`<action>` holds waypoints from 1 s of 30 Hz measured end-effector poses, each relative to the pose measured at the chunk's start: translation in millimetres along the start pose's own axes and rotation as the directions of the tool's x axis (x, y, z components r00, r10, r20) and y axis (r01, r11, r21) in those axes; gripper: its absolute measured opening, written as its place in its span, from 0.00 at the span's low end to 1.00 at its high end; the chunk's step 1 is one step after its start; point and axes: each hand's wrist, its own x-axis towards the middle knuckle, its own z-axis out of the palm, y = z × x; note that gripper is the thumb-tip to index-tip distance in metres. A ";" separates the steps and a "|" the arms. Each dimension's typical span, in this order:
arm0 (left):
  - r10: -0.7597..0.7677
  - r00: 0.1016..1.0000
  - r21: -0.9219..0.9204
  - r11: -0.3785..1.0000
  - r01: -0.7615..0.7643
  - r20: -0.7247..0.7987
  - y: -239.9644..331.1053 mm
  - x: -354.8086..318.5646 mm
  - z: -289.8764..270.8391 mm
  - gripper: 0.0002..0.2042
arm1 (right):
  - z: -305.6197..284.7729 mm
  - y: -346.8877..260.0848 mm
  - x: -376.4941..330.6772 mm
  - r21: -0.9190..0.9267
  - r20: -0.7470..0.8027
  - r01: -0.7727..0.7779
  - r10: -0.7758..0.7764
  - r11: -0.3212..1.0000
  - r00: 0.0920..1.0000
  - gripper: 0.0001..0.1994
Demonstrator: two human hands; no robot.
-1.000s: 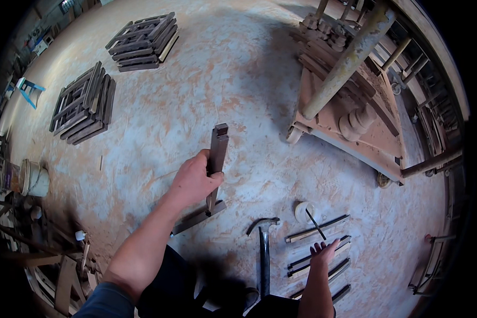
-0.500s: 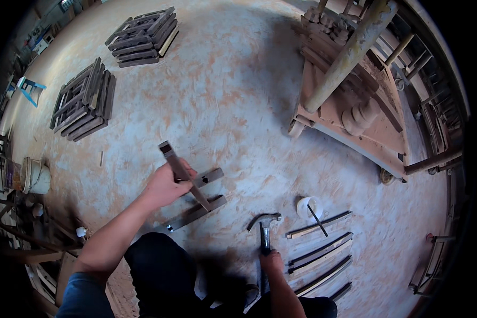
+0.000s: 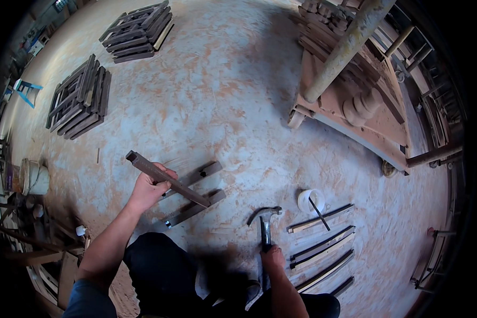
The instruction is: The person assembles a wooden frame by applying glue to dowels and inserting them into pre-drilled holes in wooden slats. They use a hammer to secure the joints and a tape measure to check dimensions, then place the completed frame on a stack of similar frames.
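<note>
My left hand (image 3: 151, 186) grips a dark wooden bar (image 3: 167, 177), held tilted with its lower end at a mortised wooden rail (image 3: 195, 209) on the floor. Whether that end sits inside a slot, I cannot tell. A second mortised rail (image 3: 200, 175) lies just beyond, partly hidden behind my left hand and the bar. My right hand (image 3: 272, 258) is wrapped round the handle of a claw hammer (image 3: 265, 228), its head pointing away from me. Right of the hammer, several slender wooden strips (image 3: 323, 248) lie side by side, dark on one face and pale on another.
A white tub (image 3: 308, 200) with a dark stick (image 3: 318, 213) in it stands beyond the strips. Two stacks of wooden frames (image 3: 80, 100) sit far left. A wheeled wooden cart (image 3: 350, 127) loaded with timber is at far right. A bucket (image 3: 35, 177) stands at left.
My left hand has moved left and toward me, swinging the bar's upper end left and lower. My right hand still holds the hammer in nearly the same place.
</note>
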 end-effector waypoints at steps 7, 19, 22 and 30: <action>-0.013 0.996 0.132 0.991 0.001 0.089 13.6 -2.2 8.5 0.19 | -2.0 -4.2 -2.2 -0.007 -0.006 -0.041 0.041 0.999 0.999 0.28; 0.021 0.986 0.356 0.931 -0.080 0.168 18.9 -39.1 43.3 0.18 | 4.0 11.7 -4.2 0.256 -0.158 0.067 -0.027 0.964 0.987 0.24; 0.131 0.978 0.388 0.903 -0.186 0.164 11.3 -41.0 47.3 0.15 | -23.9 -11.1 -25.9 0.349 -0.256 0.137 -0.046 0.927 0.966 0.23; 0.183 0.946 0.424 0.859 -0.287 0.269 22.8 -38.9 50.8 0.14 | -150.1 -59.9 -106.8 0.728 -0.074 0.434 -0.569 0.531 0.819 0.13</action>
